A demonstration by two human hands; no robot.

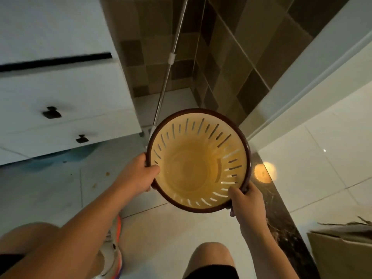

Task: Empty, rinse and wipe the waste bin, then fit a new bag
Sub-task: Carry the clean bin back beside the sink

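Note:
A round waste bin (198, 160) with a cream slotted wall and a dark brown rim is held above the floor, its mouth facing me. Its inside is bare, with no bag and no rubbish showing. My left hand (141, 174) grips the rim on the left, thumb inside the bin. On the lower right of the rim, my right hand (244, 200) holds on, thumb over the edge.
A white cabinet (60, 101) with dark knobs stands at the left. A metal mop pole (171, 61) leans in the tiled corner behind the bin. A dark threshold strip (275, 210) runs along the right, with a cardboard box (342, 252) at the lower right. Small crumbs lie on the floor at the left.

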